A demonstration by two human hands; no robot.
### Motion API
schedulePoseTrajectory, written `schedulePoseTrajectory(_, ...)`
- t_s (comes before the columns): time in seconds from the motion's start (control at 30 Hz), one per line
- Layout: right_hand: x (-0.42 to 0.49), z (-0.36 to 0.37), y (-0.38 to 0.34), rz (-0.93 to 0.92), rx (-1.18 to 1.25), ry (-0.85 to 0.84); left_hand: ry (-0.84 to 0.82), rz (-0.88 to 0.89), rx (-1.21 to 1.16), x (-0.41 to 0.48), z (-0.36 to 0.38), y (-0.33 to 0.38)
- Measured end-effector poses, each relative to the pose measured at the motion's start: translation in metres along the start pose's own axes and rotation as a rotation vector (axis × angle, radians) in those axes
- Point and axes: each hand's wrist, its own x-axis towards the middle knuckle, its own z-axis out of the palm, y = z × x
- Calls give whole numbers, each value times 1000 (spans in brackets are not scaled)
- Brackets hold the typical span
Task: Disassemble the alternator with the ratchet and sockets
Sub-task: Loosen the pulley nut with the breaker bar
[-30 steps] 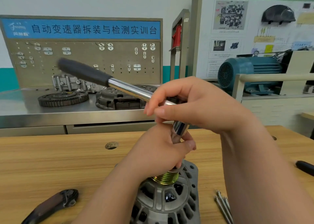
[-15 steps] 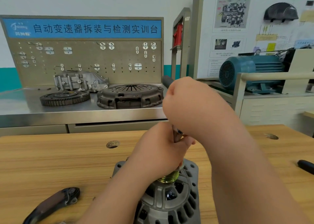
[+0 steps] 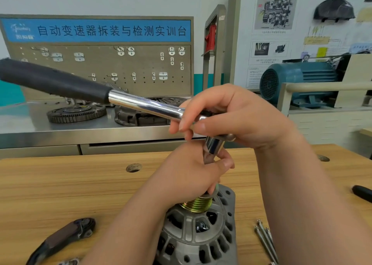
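The grey alternator (image 3: 198, 234) stands on the wooden bench with its brass-coloured pulley (image 3: 196, 204) on top. A chrome socket (image 3: 213, 147) sits upright over the pulley's centre. The ratchet (image 3: 141, 105) is on the socket, and its black handle sticks out to the left and away from me. My right hand (image 3: 231, 116) grips the ratchet at its head end, fingers curled round the chrome shaft. Below it, my left hand (image 3: 193, 170) is wrapped round the socket's lower part just above the pulley. The nut under the socket is hidden.
Several long thin bolts (image 3: 265, 238) lie on the bench (image 3: 80, 184) right of the alternator. A dark plastic cover part (image 3: 64, 236) lies at the lower left, a black tool tip (image 3: 362, 192) at the right edge. Behind the bench, a steel counter holds a flywheel (image 3: 76, 114) and clutch plate (image 3: 141, 116).
The ratchet handle has swung back out to the left after being turned away behind my right hand half a second ago. My left hand has stayed on the socket.
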Motion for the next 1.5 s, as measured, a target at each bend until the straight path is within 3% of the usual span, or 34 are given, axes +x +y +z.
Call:
schedulePoseTrajectory(0.13,-3,5,-3,84,-108,168,51,-32,21,1,3,2)
schedulePoseTrajectory(0.27,4,25,-10,311,-519,445,128,-32,62,-1,5,5)
schedulePoseTrajectory(0.37,11,32,-14,409,-855,491,127,-23,78,-4,5,9)
schedulePoseTrajectory(0.43,11,32,-13,381,-963,446,93,-24,63,-5,5,8)
schedulePoseTrajectory(0.57,2,24,-12,261,-655,375,54,-30,3,-1,2,0)
schedulePoseTrajectory(0.73,-6,6,-3,24,-130,106,-3,-16,-49,-1,0,-1)
schedulePoseTrajectory(0.87,-2,4,0,30,-8,29,16,-6,-24,0,1,-3)
schedulePoseTrajectory(0.97,-5,7,-2,82,-51,183,48,-13,7,0,3,0)
schedulePoseTrajectory(1.1,2,29,-6,293,-551,510,113,-28,34,0,5,3)
schedulePoseTrajectory(1.17,7,36,-8,389,-819,566,127,-29,69,-3,6,7)
schedulePoseTrajectory(1.23,8,37,-9,423,-913,570,115,-34,73,-5,6,9)
schedulePoseTrajectory(1.37,6,31,-7,331,-867,488,108,-3,37,-3,4,2)
schedulePoseTrajectory(1.5,-3,20,-9,136,-437,320,50,-21,-45,-1,1,-1)
